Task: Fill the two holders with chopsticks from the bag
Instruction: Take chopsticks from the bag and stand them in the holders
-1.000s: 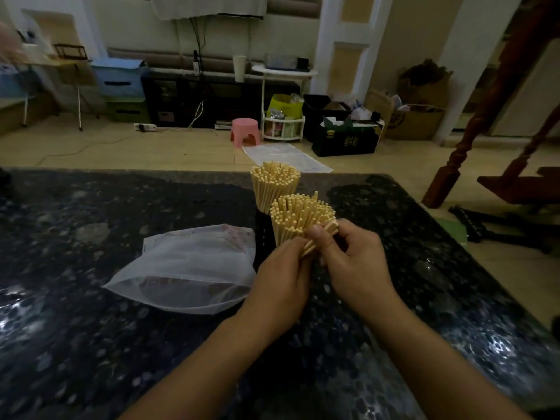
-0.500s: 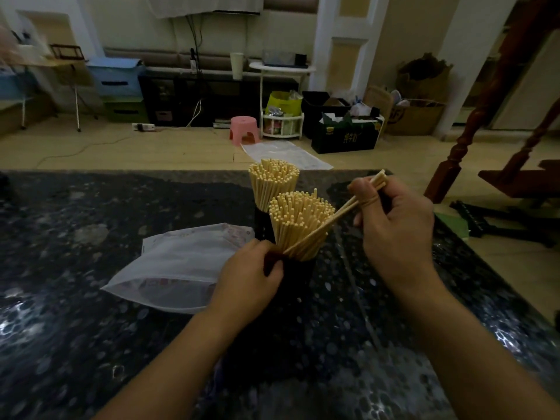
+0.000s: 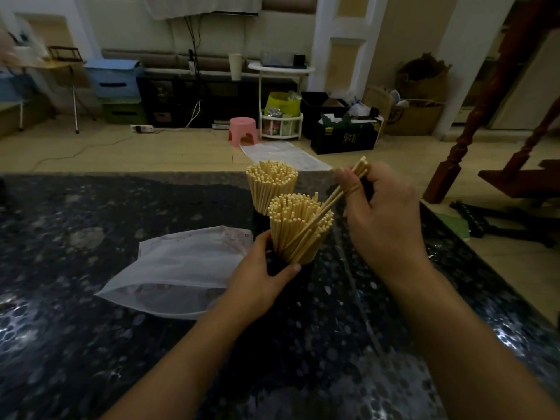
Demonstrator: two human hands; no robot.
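On the dark speckled table (image 3: 91,237), the left hand (image 3: 257,280) wraps its fingers around the near holder (image 3: 291,268), which is packed with chopsticks (image 3: 295,225). The right hand (image 3: 385,219) pinches a few loose sticks (image 3: 348,184) slanting down into that bundle. The far holder's sticks (image 3: 271,184) stand just behind; the white bag (image 3: 178,268) lies to the left.

Dim indoor light, brighter on far floor (image 3: 127,153); glare patches on near dark speckled countertop (image 3: 91,344). Motion blur far left. Wide-angle bending at edges.
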